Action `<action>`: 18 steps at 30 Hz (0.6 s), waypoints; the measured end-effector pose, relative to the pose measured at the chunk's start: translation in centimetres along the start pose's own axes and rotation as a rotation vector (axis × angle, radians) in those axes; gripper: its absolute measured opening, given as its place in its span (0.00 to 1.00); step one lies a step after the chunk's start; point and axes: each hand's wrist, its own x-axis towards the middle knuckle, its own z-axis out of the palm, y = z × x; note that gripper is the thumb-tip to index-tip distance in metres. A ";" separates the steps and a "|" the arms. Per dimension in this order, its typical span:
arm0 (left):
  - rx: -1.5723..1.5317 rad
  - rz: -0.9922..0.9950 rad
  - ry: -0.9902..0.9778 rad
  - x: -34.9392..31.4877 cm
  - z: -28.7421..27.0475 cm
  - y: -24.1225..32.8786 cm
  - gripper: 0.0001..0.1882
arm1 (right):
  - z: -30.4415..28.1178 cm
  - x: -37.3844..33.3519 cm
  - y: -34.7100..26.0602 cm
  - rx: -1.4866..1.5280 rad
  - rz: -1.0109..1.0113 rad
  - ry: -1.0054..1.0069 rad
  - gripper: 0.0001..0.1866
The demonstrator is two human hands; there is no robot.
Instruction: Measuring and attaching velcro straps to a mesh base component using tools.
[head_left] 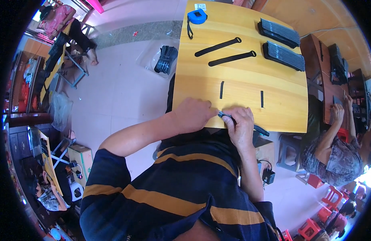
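Over the near edge of the wooden table (pixel 201 90), my right hand (pixel 242 124) is closed round a black strap (pixel 261 130), whose end sticks out past the hand on the right. A small greyish tip shows between my two hands. My left hand (pixel 193 114) has its fingers pinched together close to that tip; what they grip is hidden. Farther back lie two flat black straps with ring ends, one strap (pixel 218 47) behind the other strap (pixel 232 58). Two short black strips, a left strip (pixel 222 90) and a right strip (pixel 262 99), lie on the tabletop beyond my hands.
Two stacks of black straps, a far stack (pixel 278 33) and a nearer stack (pixel 283 56), lie at the back right. A blue tape measure (pixel 197 17) sits at the far left corner. Left of the table is a bag of black straps (pixel 166 59). Another person (pixel 334 150) works at the right.
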 end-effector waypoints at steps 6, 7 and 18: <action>-0.007 0.002 -0.056 0.0 -0.5 -0.7 0.19 | -0.2 0.2 0.1 0.027 0.010 -0.023 0.08; 0.005 -0.002 -0.064 0.1 -0.7 -0.6 0.20 | -0.3 0.2 0.1 0.036 0.015 -0.026 0.08; -0.044 -0.025 -0.141 1.5 -2.7 0.4 0.23 | -0.5 0.7 0.4 0.087 0.018 -0.077 0.08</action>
